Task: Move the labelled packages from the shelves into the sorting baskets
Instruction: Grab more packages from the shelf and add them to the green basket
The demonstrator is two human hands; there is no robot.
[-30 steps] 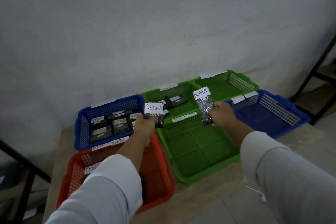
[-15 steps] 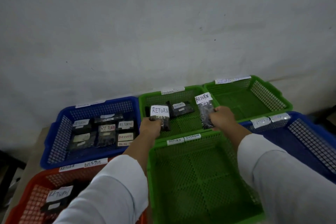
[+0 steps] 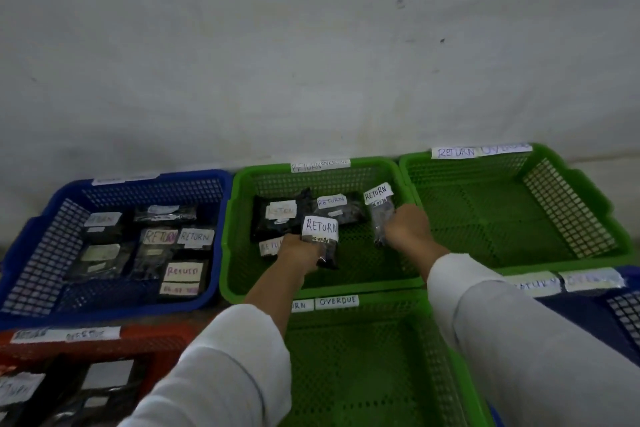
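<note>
My left hand grips a small dark package with a white RETURN label, low inside the middle green basket by the wall. My right hand grips a second clear package of dark bits with a RETURN label over the same basket's right side. Behind them in this basket lie black packages with RETURN labels. Whether the held packages touch the basket floor is unclear.
A blue basket on the left holds several labelled packages. A green basket stands at the right, another green one in front, a red basket at the lower left, a blue one at the lower right. A grey wall rises behind.
Both hands have moved forward and down into the middle green basket with their packages. The view has tilted closer over the baskets.
</note>
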